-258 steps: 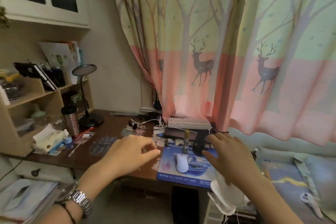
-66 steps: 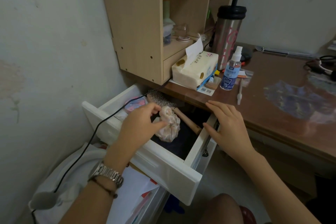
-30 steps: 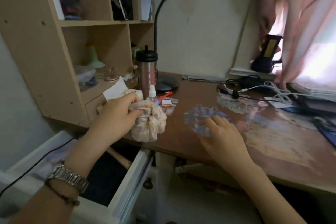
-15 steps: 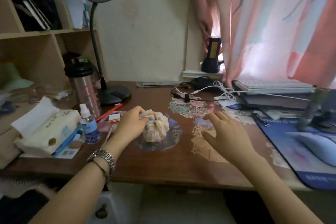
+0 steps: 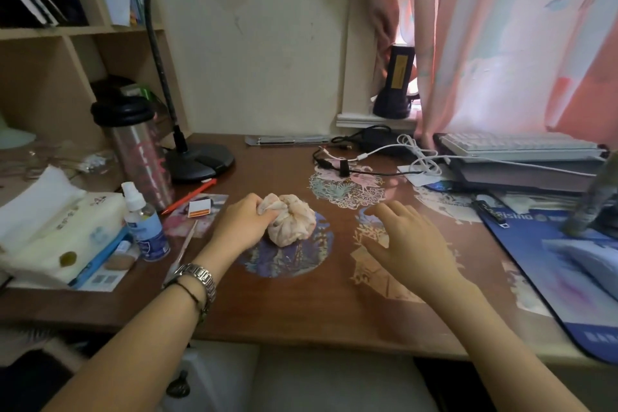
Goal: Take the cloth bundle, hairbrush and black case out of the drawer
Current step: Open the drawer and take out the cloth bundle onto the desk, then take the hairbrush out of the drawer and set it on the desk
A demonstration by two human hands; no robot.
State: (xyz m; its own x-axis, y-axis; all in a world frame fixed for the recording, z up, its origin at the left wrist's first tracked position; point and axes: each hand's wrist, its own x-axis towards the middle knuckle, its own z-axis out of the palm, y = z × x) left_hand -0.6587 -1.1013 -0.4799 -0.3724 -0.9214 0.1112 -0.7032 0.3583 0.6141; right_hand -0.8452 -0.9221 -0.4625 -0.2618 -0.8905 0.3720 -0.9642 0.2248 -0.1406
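The pale, knotted cloth bundle [image 5: 294, 220] rests on the brown desk [image 5: 301, 298], on a round blue picture under the desk's glass. My left hand [image 5: 242, 223] grips the bundle's left side at the knot. My right hand [image 5: 406, 241] hovers just right of it, fingers spread, holding nothing. The open white drawer [image 5: 200, 375] shows only as a corner at the bottom left, below the desk edge. Hairbrush bristles [image 5: 36, 333] are faintly visible at the far lower left, blurred. The black case is not in view.
Left of the bundle stand a tissue box [image 5: 57, 227], a small spray bottle [image 5: 145, 227], a steel tumbler [image 5: 140, 150] and a desk lamp base [image 5: 199, 160]. Cables [image 5: 384, 157] and a keyboard [image 5: 518, 145] lie at the back right. A blue mouse pad [image 5: 568, 278] covers the right.
My left hand lifted the bundle out of the drawer and carried it right onto the desk, where it now rests. The view has swung from the drawer to the desk top.
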